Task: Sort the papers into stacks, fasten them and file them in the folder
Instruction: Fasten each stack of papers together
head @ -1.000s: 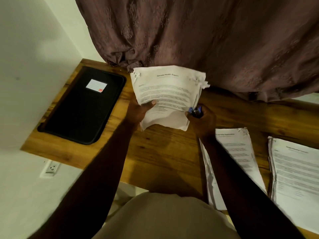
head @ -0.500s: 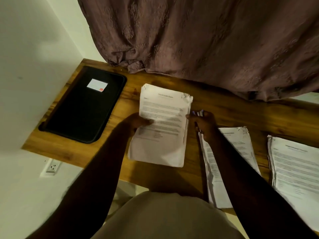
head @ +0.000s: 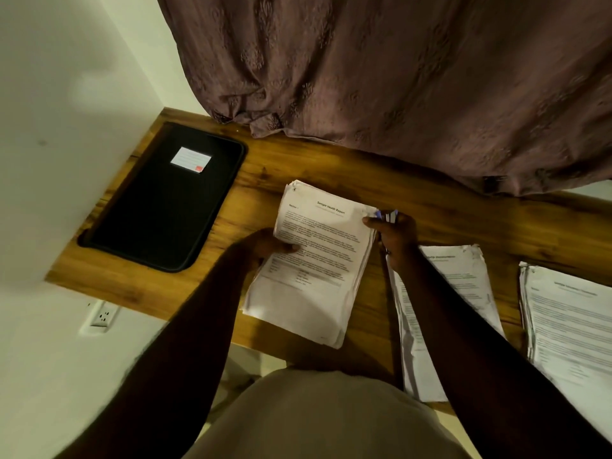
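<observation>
Two stacks (head: pixel 463 286) partly hidden under right arm.

A wooden desk (head: pixel 298 167) stood in a dim, warm-lit corner against white walls (head: pixel 66 77), a mauve patterned curtain (head: pixel 397 77) draping onto its far edge, and a white wall socket (head: pixel 101 318) sat below its near-left edge.

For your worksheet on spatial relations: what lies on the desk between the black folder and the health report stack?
Head view: only bare wooden desk between black folder and health report stack.
</observation>
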A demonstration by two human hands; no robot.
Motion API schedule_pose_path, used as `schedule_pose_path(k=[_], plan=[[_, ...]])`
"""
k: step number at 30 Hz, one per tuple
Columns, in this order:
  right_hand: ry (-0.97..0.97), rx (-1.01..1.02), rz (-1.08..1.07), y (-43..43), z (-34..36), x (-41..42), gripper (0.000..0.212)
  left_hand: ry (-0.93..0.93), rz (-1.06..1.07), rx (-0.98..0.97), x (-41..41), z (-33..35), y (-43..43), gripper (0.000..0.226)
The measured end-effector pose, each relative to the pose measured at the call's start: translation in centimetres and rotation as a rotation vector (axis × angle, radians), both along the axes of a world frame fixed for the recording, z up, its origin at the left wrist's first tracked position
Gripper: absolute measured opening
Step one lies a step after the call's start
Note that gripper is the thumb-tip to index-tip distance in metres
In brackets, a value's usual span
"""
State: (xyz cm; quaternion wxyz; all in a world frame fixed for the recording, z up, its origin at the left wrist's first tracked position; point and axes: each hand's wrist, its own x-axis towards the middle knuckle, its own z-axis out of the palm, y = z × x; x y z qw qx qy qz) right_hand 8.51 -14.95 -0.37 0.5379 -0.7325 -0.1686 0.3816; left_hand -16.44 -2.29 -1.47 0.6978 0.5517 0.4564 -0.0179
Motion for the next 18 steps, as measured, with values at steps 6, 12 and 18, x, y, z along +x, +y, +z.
schedule_pose_path(k=[6,12,18], plan=[[0.034,-0.064,-0.117,-0.2,-1.3,-0.7,0.041,-0.015,0.308,0.321,3.0,0.4,1.1,0.025],[0.017,-0.154,-0.068,-1.9,-2.3,-1.5,0.026,0.171,0.181,0.505,6.4,0.6,2.5,0.036],[0.001,-0.129,0.026,-3.7,-3.1,-1.3,0.029,0.076,0.042,0.306,6.6,1.2,2.8,0.027]])
